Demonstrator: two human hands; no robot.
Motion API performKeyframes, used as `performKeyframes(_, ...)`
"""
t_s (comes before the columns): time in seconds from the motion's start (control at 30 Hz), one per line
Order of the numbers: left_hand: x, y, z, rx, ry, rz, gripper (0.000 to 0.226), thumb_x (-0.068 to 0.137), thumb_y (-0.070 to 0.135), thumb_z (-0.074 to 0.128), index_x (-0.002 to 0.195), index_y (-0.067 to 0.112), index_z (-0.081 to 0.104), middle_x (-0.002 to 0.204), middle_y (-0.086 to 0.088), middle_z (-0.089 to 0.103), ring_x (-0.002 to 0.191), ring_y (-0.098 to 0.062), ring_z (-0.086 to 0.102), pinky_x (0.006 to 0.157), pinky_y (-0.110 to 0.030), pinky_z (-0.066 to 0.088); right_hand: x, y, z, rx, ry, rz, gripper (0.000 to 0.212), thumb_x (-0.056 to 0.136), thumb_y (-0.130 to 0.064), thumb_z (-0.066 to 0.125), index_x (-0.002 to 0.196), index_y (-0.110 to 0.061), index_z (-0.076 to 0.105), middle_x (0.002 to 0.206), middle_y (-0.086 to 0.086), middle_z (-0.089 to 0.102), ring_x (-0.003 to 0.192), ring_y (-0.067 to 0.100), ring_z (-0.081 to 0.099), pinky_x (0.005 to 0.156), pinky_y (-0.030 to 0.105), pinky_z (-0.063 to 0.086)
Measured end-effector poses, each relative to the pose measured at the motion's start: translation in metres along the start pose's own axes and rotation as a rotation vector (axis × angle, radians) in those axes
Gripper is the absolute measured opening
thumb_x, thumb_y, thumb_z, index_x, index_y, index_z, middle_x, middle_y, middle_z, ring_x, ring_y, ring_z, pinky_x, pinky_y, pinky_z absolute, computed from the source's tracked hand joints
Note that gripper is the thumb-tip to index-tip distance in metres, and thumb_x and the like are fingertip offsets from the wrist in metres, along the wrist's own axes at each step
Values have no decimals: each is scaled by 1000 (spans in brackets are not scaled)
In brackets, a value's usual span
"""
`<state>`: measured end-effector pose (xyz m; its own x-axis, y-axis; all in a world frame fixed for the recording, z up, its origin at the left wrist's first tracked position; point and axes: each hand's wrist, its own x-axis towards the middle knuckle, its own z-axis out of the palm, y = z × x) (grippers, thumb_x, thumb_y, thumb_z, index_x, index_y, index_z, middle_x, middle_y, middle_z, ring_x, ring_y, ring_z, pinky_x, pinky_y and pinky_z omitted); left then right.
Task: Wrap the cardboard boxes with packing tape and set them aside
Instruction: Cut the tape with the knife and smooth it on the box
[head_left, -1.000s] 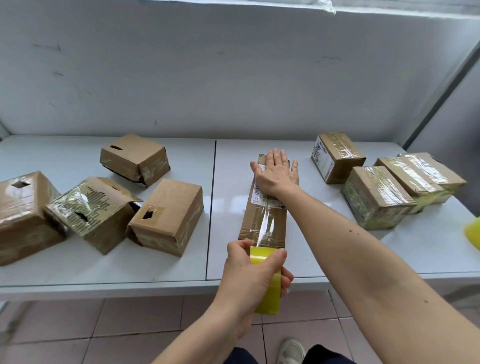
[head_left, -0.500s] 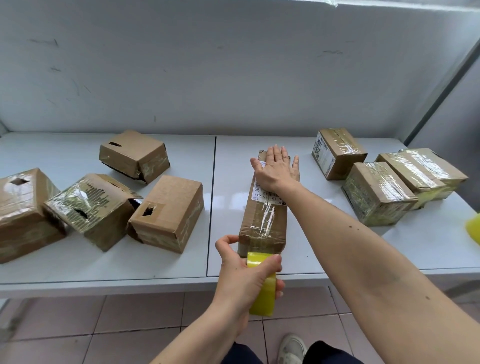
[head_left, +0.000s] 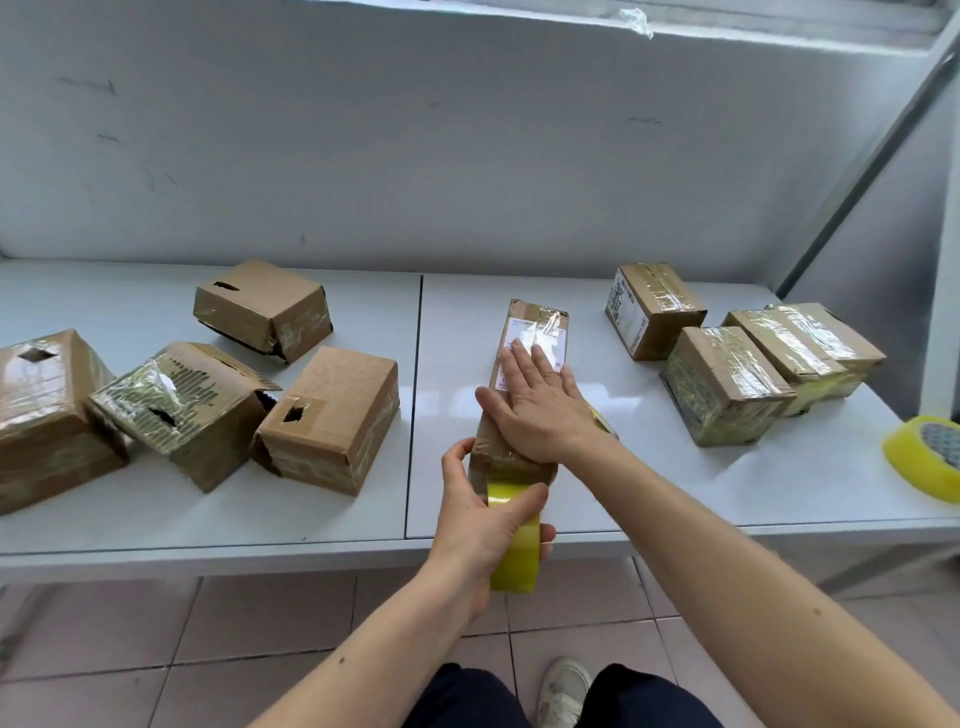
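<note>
A long narrow cardboard box (head_left: 535, 327) with a white label lies lengthwise on the white table (head_left: 649, 483), near the front edge. My right hand (head_left: 540, 410) lies flat on its top, fingers straight, pressing clear tape down. My left hand (head_left: 485, 514) grips a yellow tape roll (head_left: 514, 551) at the box's near end, just past the table edge; its thumb touches the box's left corner. Tape runs from the roll up over the box end.
Several boxes, some torn open, sit at the left (head_left: 327, 421). Several taped boxes (head_left: 722, 384) are grouped at the right. A second yellow tape roll (head_left: 924, 457) lies at the right edge. A grey wall stands behind; tiled floor and my shoe show below.
My right hand has slid from the far end of the long box toward me, to its middle. The tape roll moved closer against the box's near end.
</note>
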<state>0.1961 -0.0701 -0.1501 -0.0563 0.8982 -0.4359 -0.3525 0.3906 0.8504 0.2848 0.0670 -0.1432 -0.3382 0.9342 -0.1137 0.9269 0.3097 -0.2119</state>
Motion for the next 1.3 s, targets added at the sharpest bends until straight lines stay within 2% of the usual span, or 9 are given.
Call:
performKeyframes(0.17, -2, 1, -1, 2, -6, -13, 77, 83, 6, 79, 132, 41, 32, 110, -20, 69, 63, -27, 72, 54, -34, 58, -1, -2, 14, -5, 80, 8, 73, 100, -63, 16, 159, -22, 2, 166, -5, -6, 152, 16, -11, 122, 46, -10)
performKeyframes(0.33, -2, 5, -1, -8, -48, -4, 74, 84, 4, 78, 132, 36, 32, 104, -26, 70, 59, -29, 68, 55, -38, 58, -44, 28, 21, 774, 311, -119, 71, 90, -70, 38, 145, -25, 46, 155, -6, 37, 149, 9, 19, 123, 42, 19)
performKeyframes(0.4, -3, 7, -4, -18, -60, -10, 75, 82, 8, 80, 133, 35, 32, 95, -24, 72, 60, -30, 68, 57, -39, 58, -64, 41, 36, 691, 291, -247, 75, 87, -79, 34, 142, -30, 47, 155, -13, 36, 149, 3, 13, 122, 30, 14)
performKeyframes(0.5, -7, 8, -9, 3, -79, -19, 73, 86, 9, 77, 138, 33, 33, 97, -23, 73, 64, -31, 69, 59, -39, 60, -64, 50, 55, 582, 344, -325, 72, 92, -75, 30, 145, -28, 44, 157, -13, 32, 151, 4, 8, 122, 30, 11)
performKeyframes(0.7, -8, 9, -24, -24, -137, -29, 79, 89, -11, 55, 148, 29, 22, 91, -25, 72, 65, -30, 67, 63, -40, 57, -42, 33, 83, 618, 761, -332, 51, 102, -43, 41, 130, -5, 62, 140, 5, 55, 142, 25, 37, 116, 40, 32)
performKeyframes(0.93, -5, 31, -36, 272, -295, -26, 59, 93, -7, 58, 131, 35, 43, 101, -29, 71, 72, -30, 69, 70, -37, 59, -18, 23, 83, 593, 1002, -321, 39, 96, -21, 42, 108, 0, 72, 115, 11, 69, 116, 31, 55, 102, 43, 44)
performKeyframes(1.07, -13, 55, -37, 192, -371, 24, 56, 93, 2, 63, 127, 42, 45, 102, -27, 72, 82, -28, 71, 84, -42, 57, -11, 12, 52, 689, 1053, -252, 43, 96, -24, 39, 94, -3, 76, 101, 8, 73, 101, 20, 58, 87, 38, 47)
performKeyframes(1.2, -19, 89, -21, 183, -430, 190, 48, 93, 23, 63, 133, 39, 41, 104, -21, 74, 83, -26, 71, 91, -48, 53, -1, -4, -1, 700, 928, -61, 55, 95, -41, 30, 89, -14, 78, 93, 3, 75, 97, 20, 59, 75, 25, 37)
performKeyframes(1.3, -24, 96, -11, 162, -381, 268, 37, 99, 13, 56, 129, 31, 44, 100, -17, 75, 77, -20, 69, 87, -43, 52, 5, -13, -24, 727, 815, 36, 58, 96, -48, 31, 89, -18, 79, 94, 4, 74, 105, 20, 57, 75, 25, 32)
